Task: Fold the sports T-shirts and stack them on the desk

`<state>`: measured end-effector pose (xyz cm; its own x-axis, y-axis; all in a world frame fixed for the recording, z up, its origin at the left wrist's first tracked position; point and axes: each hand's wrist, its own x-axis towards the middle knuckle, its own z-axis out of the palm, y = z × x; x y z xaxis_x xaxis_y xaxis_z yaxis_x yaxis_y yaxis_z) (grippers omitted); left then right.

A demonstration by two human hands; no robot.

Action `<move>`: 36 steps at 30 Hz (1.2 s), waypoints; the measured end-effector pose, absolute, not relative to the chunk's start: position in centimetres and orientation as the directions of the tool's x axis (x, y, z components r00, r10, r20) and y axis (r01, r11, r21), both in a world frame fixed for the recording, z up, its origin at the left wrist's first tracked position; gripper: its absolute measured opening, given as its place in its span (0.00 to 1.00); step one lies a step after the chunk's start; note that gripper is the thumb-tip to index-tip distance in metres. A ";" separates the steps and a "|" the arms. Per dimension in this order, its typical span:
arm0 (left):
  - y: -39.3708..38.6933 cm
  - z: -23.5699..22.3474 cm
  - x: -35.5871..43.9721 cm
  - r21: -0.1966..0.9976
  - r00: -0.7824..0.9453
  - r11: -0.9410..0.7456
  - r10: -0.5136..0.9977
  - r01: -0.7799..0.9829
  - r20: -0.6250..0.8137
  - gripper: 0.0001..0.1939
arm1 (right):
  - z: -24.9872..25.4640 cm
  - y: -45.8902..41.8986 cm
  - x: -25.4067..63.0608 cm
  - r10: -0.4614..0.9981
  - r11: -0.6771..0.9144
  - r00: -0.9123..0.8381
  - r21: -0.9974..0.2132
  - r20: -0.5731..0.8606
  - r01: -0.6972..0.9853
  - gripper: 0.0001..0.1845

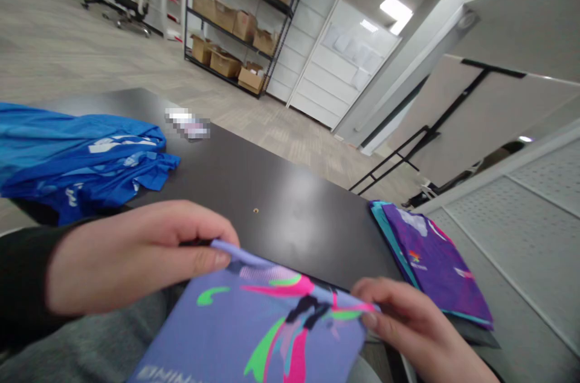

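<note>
A lavender shirt (217,334) with pink, green and black patterns hangs between my hands, over my lap at the near edge of the dark table (290,202). My left hand (145,256) pinches its upper left corner between thumb and fingers. At the upper right corner, my right hand (412,322) grips the fabric the same way. The top edge is stretched between both hands and looks folded over. Part of white lettering shows low on the cloth; the lower part runs out of view.
Crumpled blue shirts (90,153) lie on the table's left. A folded purple shirt (439,268) rests on a teal one at the right, beside a grey perforated panel (534,220). A pixelated item (188,123) sits at the far edge. Shelves with cardboard boxes (226,63) stand beyond.
</note>
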<state>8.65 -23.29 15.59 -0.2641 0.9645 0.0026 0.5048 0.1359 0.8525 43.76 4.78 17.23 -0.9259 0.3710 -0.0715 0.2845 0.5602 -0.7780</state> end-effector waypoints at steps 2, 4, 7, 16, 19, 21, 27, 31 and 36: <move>-18.4 15.8 6.3 0.889 -0.147 0.138 0.986 0.437 -0.081 0.23 | 16.1 7.7 40.2 0.415 0.458 -0.905 -0.837 -0.097 0.300 0.15; -13.5 14.7 3.9 0.890 -0.179 0.113 0.983 0.442 -0.037 0.21 | 14.2 11.5 36.8 0.471 0.388 -0.881 -0.886 -0.045 0.253 0.18; -6.6 12.0 0.6 0.808 -0.311 0.195 0.950 0.556 -0.015 0.18 | 10.7 17.4 32.3 0.522 0.363 -0.853 -0.899 -0.024 0.247 0.24; 4.9 7.4 -6.5 0.346 -0.226 0.182 0.970 0.920 0.092 0.17 | 5.0 27.3 25.1 0.470 0.783 -0.864 -0.537 0.180 0.314 0.15; 7.7 6.1 -8.7 0.276 -0.184 0.128 0.965 0.952 0.188 0.15 | 4.9 30.2 23.4 0.385 0.845 -0.898 -0.471 0.212 0.252 0.12; 9.5 5.5 -9.8 0.275 -0.200 0.136 0.955 0.952 0.220 0.15 | 4.9 32.2 22.0 0.372 0.854 -0.903 -0.461 0.213 0.243 0.09; 11.9 5.4 -10.6 0.378 -0.496 0.380 0.821 0.844 0.283 0.29 | 6.2 32.8 17.4 0.187 0.962 -0.801 -0.271 0.569 0.032 0.16; 11.3 5.7 -10.2 0.435 -0.585 0.445 0.765 0.783 0.270 0.25 | 6.4 28.9 15.8 -0.166 0.910 -0.882 -0.276 0.441 -0.309 0.19; 10.4 5.8 -11.1 0.503 -0.625 0.449 0.737 0.738 0.259 0.21 | 4.5 28.8 16.7 -0.075 0.904 -0.948 -0.381 0.308 -0.195 0.19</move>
<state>-11.13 10.40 5.85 -0.6249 0.7365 0.2590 0.7382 0.4494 0.5031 16.65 28.79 4.48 -0.9483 -0.0747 0.3085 -0.1951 0.9038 -0.3808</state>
